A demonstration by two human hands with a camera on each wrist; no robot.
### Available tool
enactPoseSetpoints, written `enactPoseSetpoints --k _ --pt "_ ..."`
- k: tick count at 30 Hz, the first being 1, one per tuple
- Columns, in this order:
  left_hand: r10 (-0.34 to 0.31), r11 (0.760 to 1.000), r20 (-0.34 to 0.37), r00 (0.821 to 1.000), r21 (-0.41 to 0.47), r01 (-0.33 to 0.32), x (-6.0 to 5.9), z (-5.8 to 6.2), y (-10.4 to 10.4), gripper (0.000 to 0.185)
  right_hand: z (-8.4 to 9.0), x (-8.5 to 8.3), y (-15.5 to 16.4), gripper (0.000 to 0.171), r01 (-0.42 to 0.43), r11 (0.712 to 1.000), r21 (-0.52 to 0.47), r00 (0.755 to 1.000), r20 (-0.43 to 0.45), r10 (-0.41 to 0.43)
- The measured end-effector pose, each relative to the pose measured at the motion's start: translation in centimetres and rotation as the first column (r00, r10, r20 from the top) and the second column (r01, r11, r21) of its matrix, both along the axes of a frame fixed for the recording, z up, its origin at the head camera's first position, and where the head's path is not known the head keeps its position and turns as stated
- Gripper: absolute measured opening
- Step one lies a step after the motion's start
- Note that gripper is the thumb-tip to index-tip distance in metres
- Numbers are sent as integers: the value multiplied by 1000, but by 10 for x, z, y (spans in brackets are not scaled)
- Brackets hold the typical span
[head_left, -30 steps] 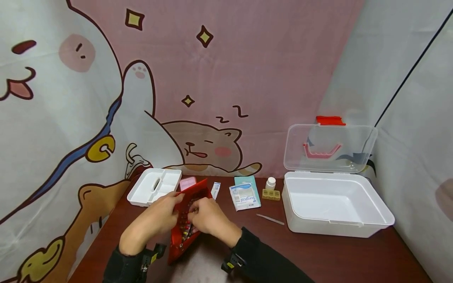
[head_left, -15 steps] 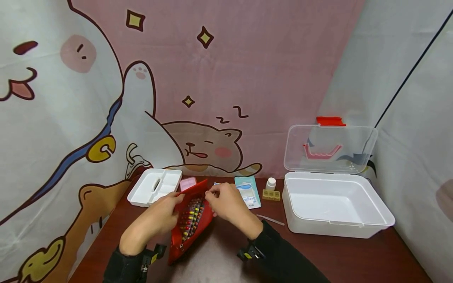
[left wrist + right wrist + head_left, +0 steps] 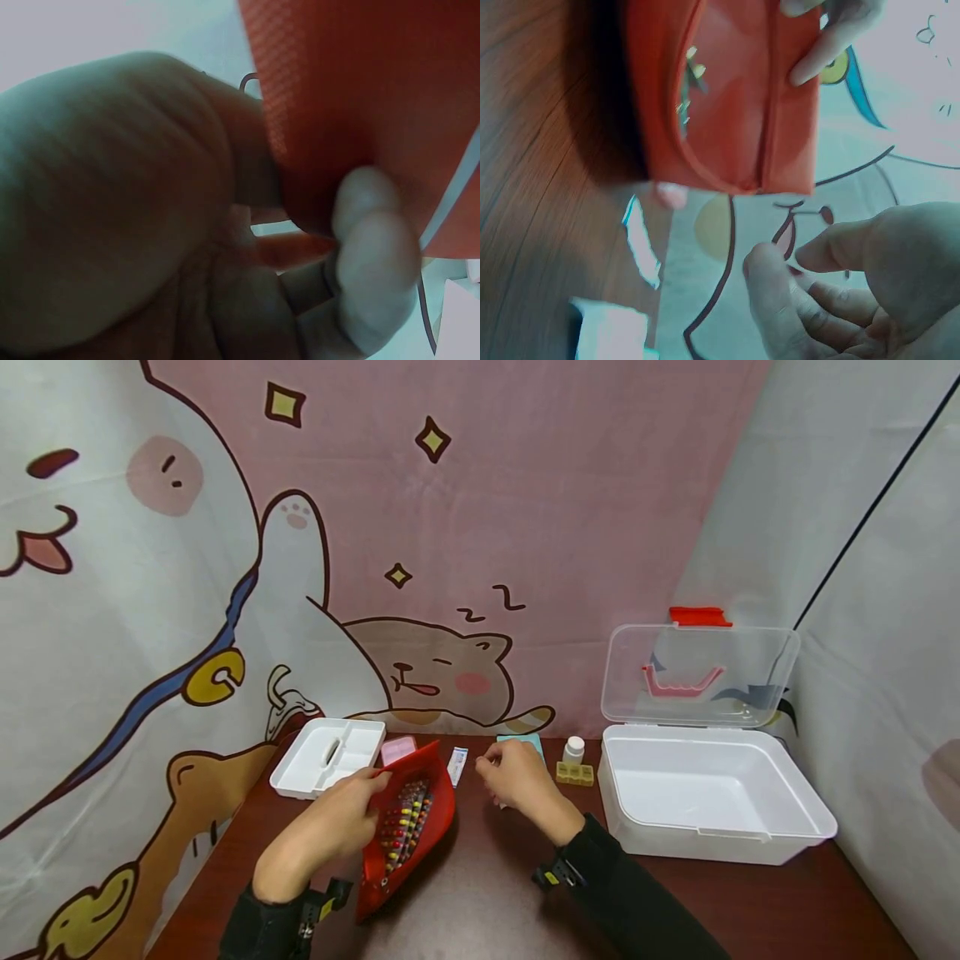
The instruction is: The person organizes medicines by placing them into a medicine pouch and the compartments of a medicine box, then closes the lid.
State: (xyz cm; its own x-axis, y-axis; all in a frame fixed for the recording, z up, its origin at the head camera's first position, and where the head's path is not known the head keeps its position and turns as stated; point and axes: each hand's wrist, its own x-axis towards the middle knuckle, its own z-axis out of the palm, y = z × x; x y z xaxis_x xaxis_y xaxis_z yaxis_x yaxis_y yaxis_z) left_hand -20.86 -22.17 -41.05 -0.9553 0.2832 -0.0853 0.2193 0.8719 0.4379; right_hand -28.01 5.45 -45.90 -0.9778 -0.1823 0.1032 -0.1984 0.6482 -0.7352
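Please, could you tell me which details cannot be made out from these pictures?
- Head view: most of the light-blue flat packet, hidden by the right hand.
- Head view: print on the small white rectangular packet with blue marks, too small to read.
- Left wrist view: the foil strips of red and yellow capsules, hidden by the smooth red pouch.
- Right wrist view: the white flat packet, cut off by the bottom edge.

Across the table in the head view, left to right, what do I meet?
White tray, red pouch, small packet, right hand, bottle, white box.
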Motion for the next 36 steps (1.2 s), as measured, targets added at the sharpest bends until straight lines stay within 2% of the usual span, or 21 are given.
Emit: enactPoseSetpoints --k 5,9,17,22,25,29,32,36 --pt "0 1000 0 1000 4 0 0 0 0 61 -12 -9 7 18 69 985 159 995 -83 -56" --pt "0 1000 5 1000 5 0 0 1 0 62 -19 -14 11 21 87 974 210 994 -88 -70" --pt "-3 1000 -4 1000 7 3 0 1 1 61 -34 -22 10 16 119 942 313 989 -122 -84" --pt "-1 1000 -6 1000 5 1 0 -1 0 62 -45 -28 6 24 147 904 401 988 -96 -118" --pt "3 1000 0 1000 7 -3 0 0 0 61 -49 -30 0 37 169 873 457 986 -84 -147" --pt "1 1000 -1 1000 7 -1 0 1 0 61 -55 -32 -7 52 196 834 516 981 -112 -161" --pt "-1 1000 -7 1000 2 1 0 0 -1 61 -62 -34 -10 54 210 810 547 977 -143 -157" --pt "4 1000 -1 1000 -1 -4 0 1 0 60 -66 -36 -11 54 208 793 572 978 -138 -157"
